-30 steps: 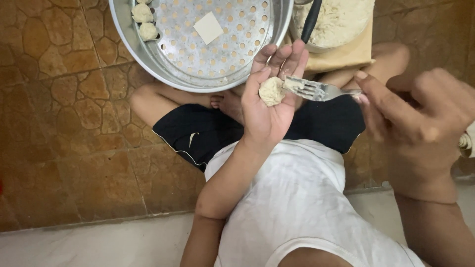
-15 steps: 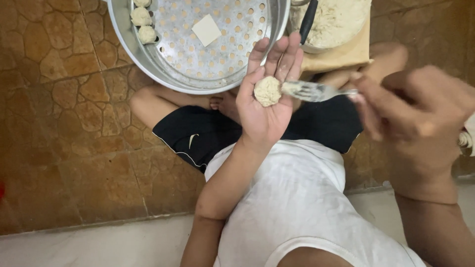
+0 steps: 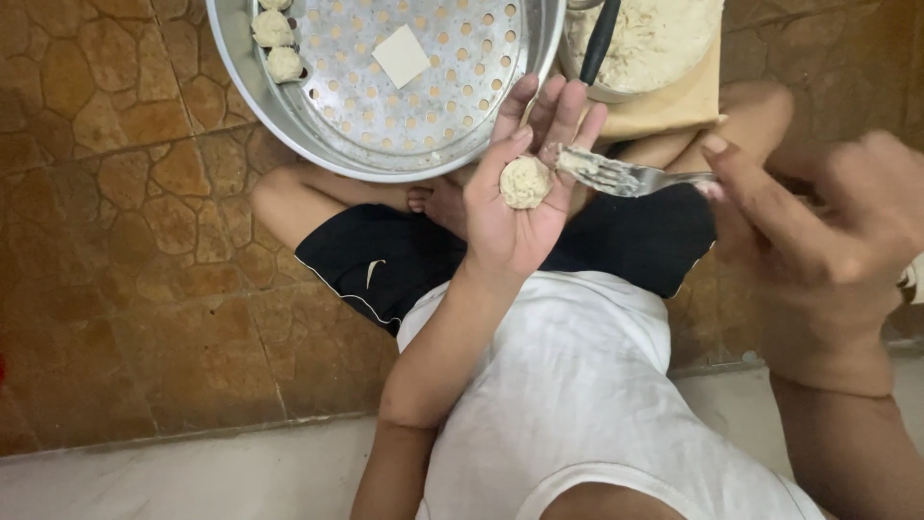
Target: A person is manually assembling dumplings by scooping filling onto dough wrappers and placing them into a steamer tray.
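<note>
Head view, looking straight down at a seated person's lap.

Left hand (image 3: 520, 207): palm up, fingers loosely together and extended toward 12 o'clock, slightly cupped. A small pale dough ball (image 3: 526, 182) rests on the upper palm at the base of the fingers; the fingers do not close over it. Thumb lies at the ball's 9 o'clock side, close by.

Right hand (image 3: 818, 241): blurred, at 3 o'clock of the left hand. Thumb and forefinger pinch the handle of a metal fork (image 3: 626, 176). Fork tines point toward 9 o'clock, carry a bit of pale filling, and sit just beside the ball at its 3 o'clock, over the left fingers; contact with the ball cannot be told.

Surroundings: perforated metal steamer tray (image 3: 289, 116) at 11 o'clock of the left hand, holding formed dumplings (image 3: 273, 43) along its far-left edge and a white paper square (image 3: 401, 56). Bowl of pale filling (image 3: 654, 39) at 1 o'clock, a black handle (image 3: 599, 40) standing in it. Brown stone-pattern floor (image 3: 125, 241) beneath.
</note>
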